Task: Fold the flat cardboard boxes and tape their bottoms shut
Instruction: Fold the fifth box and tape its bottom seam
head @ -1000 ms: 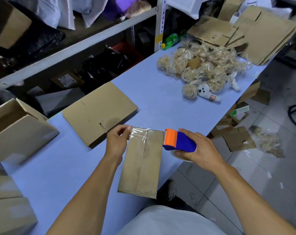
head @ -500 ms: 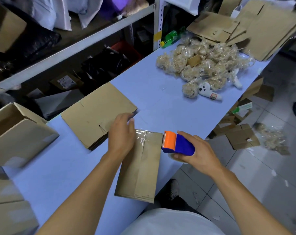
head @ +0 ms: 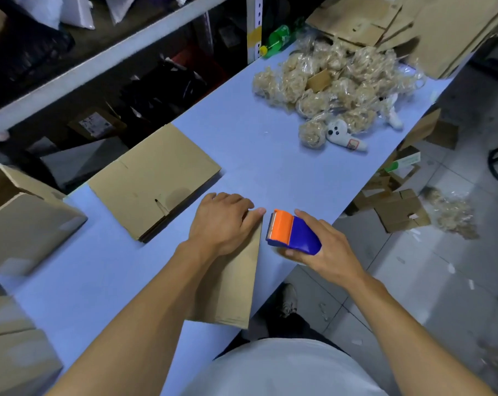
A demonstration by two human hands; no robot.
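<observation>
Cardboard crowded the worktop's [head: 242,144] left edge: open boxes [head: 22,224], then a flat stack [head: 153,181]. Bare blue surface stretched beyond both hands. The left hand [head: 222,221] pressed flat, fingers extended, on the folded box [head: 230,284] near the worktop's near edge. Just right, the right hand [head: 325,250] gripped the tape dispenser [head: 292,232].

Folded brown box [head: 230,287] lies bottom-up at table's near edge. Flat cardboard stack [head: 153,181] just beyond-left. Orange-blue tape dispenser [head: 292,232] just right.
</observation>
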